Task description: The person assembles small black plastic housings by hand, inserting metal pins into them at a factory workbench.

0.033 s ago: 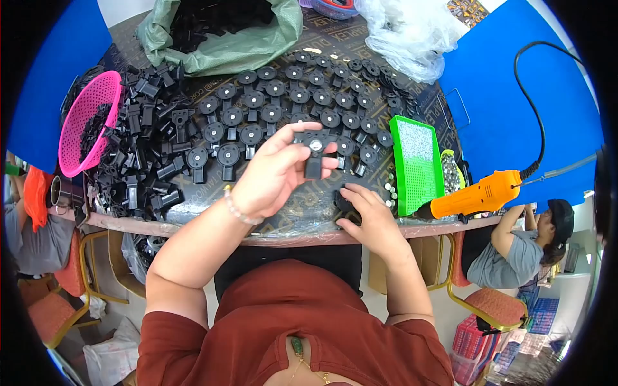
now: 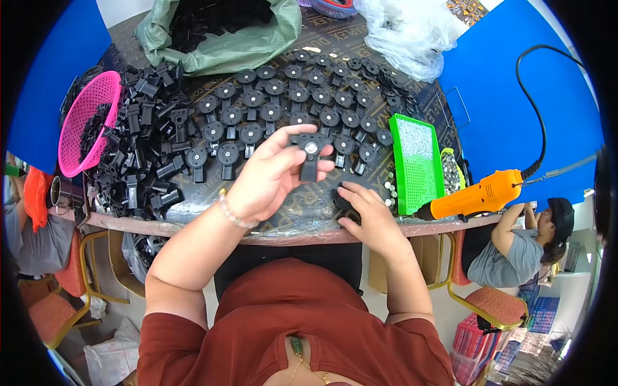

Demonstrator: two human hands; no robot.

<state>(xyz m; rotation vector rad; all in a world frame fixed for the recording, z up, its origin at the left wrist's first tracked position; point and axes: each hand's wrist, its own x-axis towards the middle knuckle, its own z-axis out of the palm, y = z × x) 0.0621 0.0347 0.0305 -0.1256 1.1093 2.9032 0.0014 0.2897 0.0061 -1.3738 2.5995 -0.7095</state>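
My left hand [image 2: 270,177] is raised over the table and holds a black plastic part [image 2: 309,156] by its round head, which has a metal centre; the stem points down. My right hand [image 2: 368,215] lies at the table's near edge, fingers curled over another black part [image 2: 340,198] that is mostly hidden under them. Rows of similar round-headed black parts [image 2: 290,103] stand just beyond both hands.
A loose heap of black parts [image 2: 145,164] and a pink basket [image 2: 87,122] are at the left. On the right lie a green tray [image 2: 415,164] of small screws and an orange electric screwdriver [image 2: 479,193]. A green sack [image 2: 219,35] sits at the back. Another person [image 2: 521,251] sits lower right.
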